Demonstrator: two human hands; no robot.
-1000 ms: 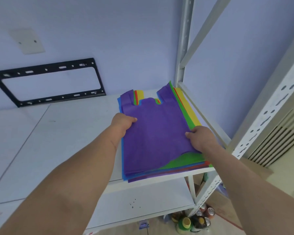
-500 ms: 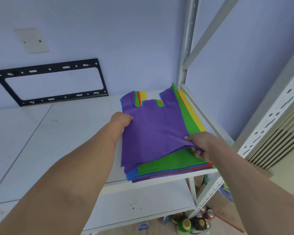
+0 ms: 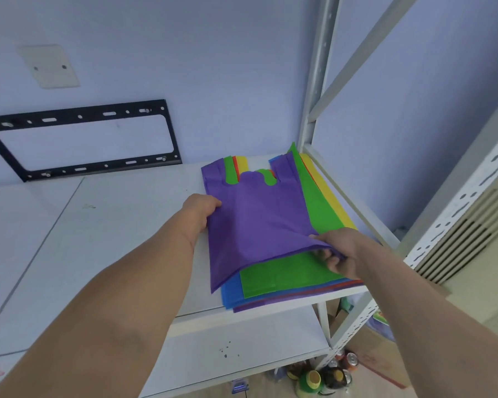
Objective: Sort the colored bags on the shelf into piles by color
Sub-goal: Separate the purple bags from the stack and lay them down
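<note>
While the right hand (image 3: 338, 252) pinches the purple bag (image 3: 256, 222) corner (lifted off green bag (image 3: 285, 275)), left hand (image 3: 200, 209) grips its side.

1 head-worn wide-angle view looks forward and down from close above the white metal shelf (image 3: 121, 242), facing the pale blue wall (image 3: 213, 67), both forearms reaching in from below.

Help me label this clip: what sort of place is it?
Probably a storage or utility room: a white slotted metal shelf, an empty black wall bracket, and cans and bottles on the floor.
</note>
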